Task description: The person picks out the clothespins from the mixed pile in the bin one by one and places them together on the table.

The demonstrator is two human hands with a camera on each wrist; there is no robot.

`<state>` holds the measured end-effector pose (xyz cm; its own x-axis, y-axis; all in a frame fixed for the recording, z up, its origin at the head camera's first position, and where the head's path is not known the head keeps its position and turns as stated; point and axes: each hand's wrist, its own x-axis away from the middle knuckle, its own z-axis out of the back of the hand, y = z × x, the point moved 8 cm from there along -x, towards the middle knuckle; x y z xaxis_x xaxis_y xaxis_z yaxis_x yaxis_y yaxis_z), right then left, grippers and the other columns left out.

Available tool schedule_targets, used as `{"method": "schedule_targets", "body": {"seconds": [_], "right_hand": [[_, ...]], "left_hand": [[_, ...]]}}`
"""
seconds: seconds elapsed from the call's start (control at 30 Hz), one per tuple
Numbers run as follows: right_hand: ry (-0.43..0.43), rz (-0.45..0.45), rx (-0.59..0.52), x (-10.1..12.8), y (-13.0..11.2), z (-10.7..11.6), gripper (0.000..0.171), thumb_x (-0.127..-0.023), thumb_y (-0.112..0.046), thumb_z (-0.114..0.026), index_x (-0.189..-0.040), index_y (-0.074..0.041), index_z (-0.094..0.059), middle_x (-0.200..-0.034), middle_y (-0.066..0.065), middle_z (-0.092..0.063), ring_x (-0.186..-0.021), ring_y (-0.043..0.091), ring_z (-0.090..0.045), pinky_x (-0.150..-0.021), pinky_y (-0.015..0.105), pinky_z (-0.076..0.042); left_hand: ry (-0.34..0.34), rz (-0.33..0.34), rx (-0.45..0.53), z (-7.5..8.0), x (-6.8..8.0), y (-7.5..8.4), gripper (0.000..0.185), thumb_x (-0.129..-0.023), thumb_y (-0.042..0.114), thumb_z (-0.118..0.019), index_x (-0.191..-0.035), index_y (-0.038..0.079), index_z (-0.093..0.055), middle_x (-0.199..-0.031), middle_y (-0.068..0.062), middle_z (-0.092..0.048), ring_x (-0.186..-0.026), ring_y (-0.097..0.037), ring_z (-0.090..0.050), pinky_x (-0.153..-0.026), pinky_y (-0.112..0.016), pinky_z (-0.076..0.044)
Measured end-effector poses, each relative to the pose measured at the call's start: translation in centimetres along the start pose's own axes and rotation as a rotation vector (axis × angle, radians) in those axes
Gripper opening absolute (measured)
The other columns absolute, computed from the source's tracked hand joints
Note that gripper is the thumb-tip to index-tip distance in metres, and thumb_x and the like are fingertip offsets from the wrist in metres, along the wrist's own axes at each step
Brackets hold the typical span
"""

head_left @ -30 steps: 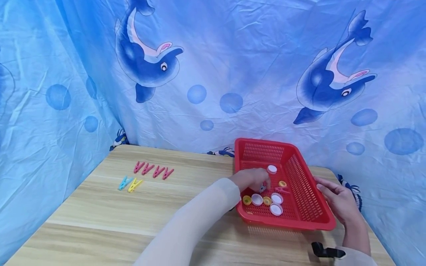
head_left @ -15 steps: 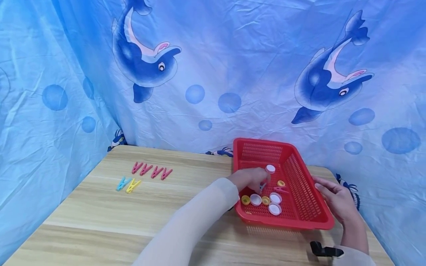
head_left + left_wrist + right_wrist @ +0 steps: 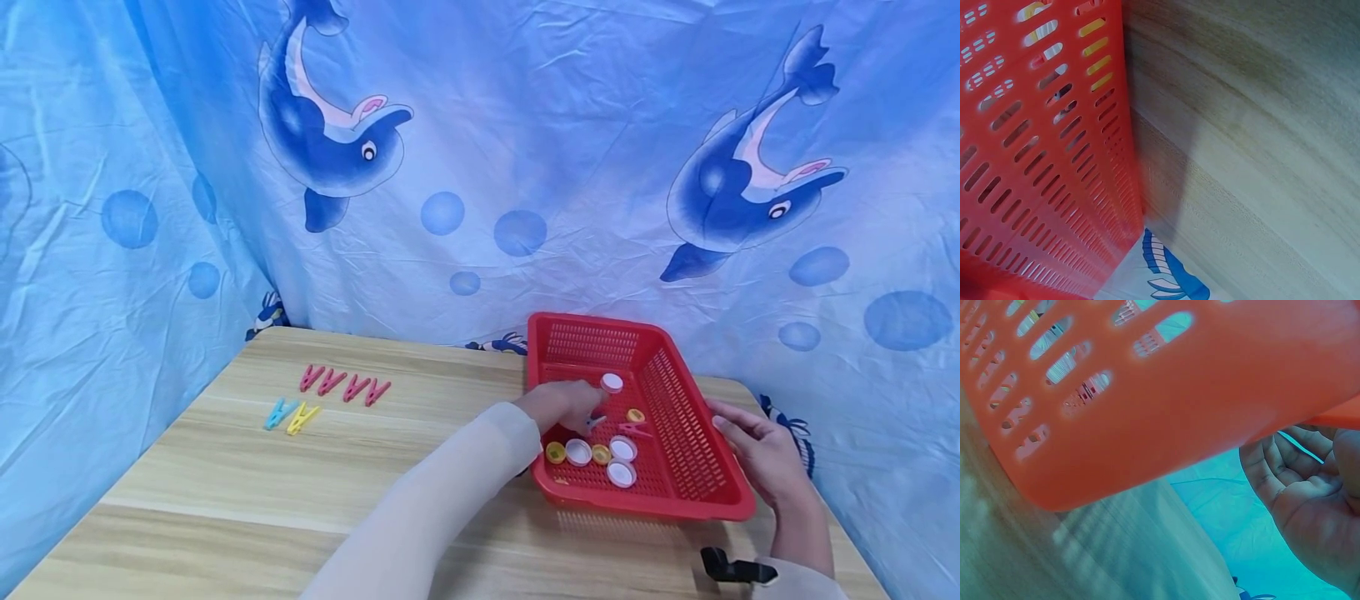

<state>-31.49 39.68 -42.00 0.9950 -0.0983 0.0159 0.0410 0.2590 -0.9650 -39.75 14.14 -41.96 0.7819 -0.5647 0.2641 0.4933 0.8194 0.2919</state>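
My left hand (image 3: 572,406) reaches inside the red plastic basket (image 3: 652,506) and pinches a pale grey-blue clothespin (image 3: 596,422) low over its floor. The fingertips are partly hidden behind the hand. In the left wrist view the slotted basket wall (image 3: 1041,181) blocks most of this hand. My right hand (image 3: 765,454) holds the basket's right rim, thumb on top, with curled fingers below the rim in the right wrist view. Around the left hand lie white bottle caps (image 3: 622,475), yellow caps (image 3: 601,454) and a pink clothespin (image 3: 635,429).
On the wooden table (image 3: 247,492), to the left, is a row of several pink clothespins (image 3: 330,382). Below it lie a blue clothespin (image 3: 280,414) and a yellow clothespin (image 3: 303,418). A blue dolphin-print curtain (image 3: 480,167) hangs behind the table and at its sides.
The grey-blue clothespin at my left fingertips has tilted from steep to nearly flat, its prongs now pointing right. The right hand and the basket have stayed in place.
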Motion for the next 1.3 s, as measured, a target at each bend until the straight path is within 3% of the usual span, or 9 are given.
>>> {"method": "schedule_targets", "body": {"seconds": [0.17,0.3,0.53,0.93,1.1,1.3], "right_hand": [[-0.010,0.015,-0.004,0.04,-0.12,0.03,0.062,-0.100,-0.038,-0.066,-0.152,-0.010,-0.049,-0.108,-0.025,-0.066,-0.096,0.001,-0.069,-0.077,0.029,-0.061],[-0.009,0.011,-0.017,0.08,-0.08,0.11,0.064,-0.098,-0.039,-0.067,-0.152,-0.010,-0.049,-0.109,-0.024,-0.067,-0.095,0.001,-0.070,-0.077,0.030,-0.061],[0.003,0.002,0.001,0.12,0.00,0.20,0.064,-0.097,-0.042,-0.067,-0.151,-0.012,-0.051,-0.110,-0.026,-0.066,-0.096,0.000,-0.069,-0.077,0.030,-0.061],[0.001,0.008,-0.029,0.00,-0.05,0.12,0.066,-0.097,-0.041,-0.069,-0.152,-0.010,-0.050,-0.108,-0.024,-0.067,-0.094,0.002,-0.070,-0.076,0.030,-0.061],[-0.004,0.011,-0.034,0.04,-0.08,0.12,0.064,-0.097,-0.040,-0.069,-0.151,-0.010,-0.050,-0.108,-0.024,-0.068,-0.094,0.003,-0.071,-0.076,0.031,-0.061],[-0.003,0.010,-0.036,0.13,-0.09,0.14,0.063,-0.097,-0.040,-0.069,-0.150,-0.012,-0.052,-0.108,-0.024,-0.068,-0.094,0.003,-0.071,-0.076,0.031,-0.061]], "left_hand": [[0.009,-0.005,-0.007,-0.03,-0.12,0.11,0.087,-0.079,0.024,-0.089,-0.152,0.043,-0.045,-0.132,0.012,-0.062,-0.118,-0.012,-0.059,-0.102,-0.040,-0.052],[0.006,-0.012,-0.021,-0.08,-0.24,0.15,0.081,-0.081,0.025,-0.087,-0.151,0.038,-0.049,-0.129,0.011,-0.063,-0.115,-0.012,-0.060,-0.102,-0.039,-0.052],[-0.019,-0.033,-0.081,-0.37,-0.34,0.31,0.054,-0.080,0.030,-0.087,-0.128,0.032,-0.063,-0.114,0.010,-0.065,-0.107,-0.011,-0.062,-0.099,-0.038,-0.054],[-0.008,-0.010,-0.050,-0.30,-0.43,0.18,0.045,-0.076,0.026,-0.090,-0.114,0.035,-0.067,-0.103,0.011,-0.063,-0.098,-0.010,-0.061,-0.095,-0.037,-0.056],[0.019,-0.043,-0.039,-0.06,-0.50,0.59,0.034,-0.079,0.027,-0.088,-0.108,0.031,-0.070,-0.098,0.011,-0.065,-0.092,-0.009,-0.063,-0.093,-0.034,-0.057],[0.050,-0.083,0.012,0.35,-0.59,1.03,0.037,-0.080,0.027,-0.088,-0.112,0.031,-0.070,-0.098,0.012,-0.065,-0.091,-0.007,-0.063,-0.091,-0.034,-0.058]]}}
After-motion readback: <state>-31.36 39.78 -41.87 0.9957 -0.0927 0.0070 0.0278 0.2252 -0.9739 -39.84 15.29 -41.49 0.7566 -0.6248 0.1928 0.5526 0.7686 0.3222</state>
